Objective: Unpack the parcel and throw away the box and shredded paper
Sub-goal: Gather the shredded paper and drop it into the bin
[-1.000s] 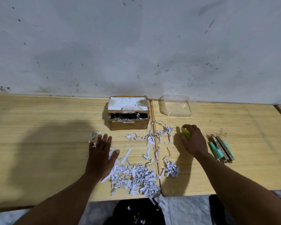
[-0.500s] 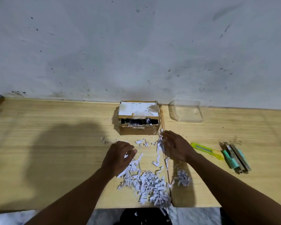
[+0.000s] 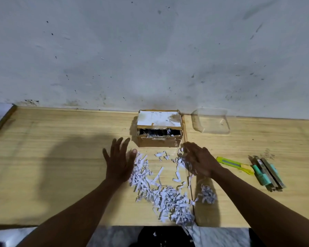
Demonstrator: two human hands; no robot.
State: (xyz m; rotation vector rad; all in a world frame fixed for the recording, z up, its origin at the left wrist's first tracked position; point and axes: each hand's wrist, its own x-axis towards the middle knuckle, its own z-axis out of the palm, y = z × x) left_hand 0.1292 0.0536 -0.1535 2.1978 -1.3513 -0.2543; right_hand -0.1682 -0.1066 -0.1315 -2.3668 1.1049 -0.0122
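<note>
A small cardboard box (image 3: 159, 142) with a white label stands open-sided against the wall, dark shreds showing inside. White shredded paper (image 3: 161, 191) lies scattered on the wooden table (image 3: 61, 166) in front of it, heaped toward the near edge. My left hand (image 3: 119, 162) is spread flat at the left edge of the shreds, fingers apart. My right hand (image 3: 201, 160) is blurred at the right edge of the shreds, fingers extended and touching some strips. Neither hand holds anything I can make out.
A clear plastic tray (image 3: 211, 123) sits right of the box. A yellow utility knife (image 3: 235, 164) lies right of my right hand, beside a bundle of teal and brown items (image 3: 267, 172). A dark bin (image 3: 161, 237) holding a few shreds shows below the table edge.
My right hand let go of the yellow knife and came left to the shreds. My left hand closed, then spread open again and moved up toward the box.
</note>
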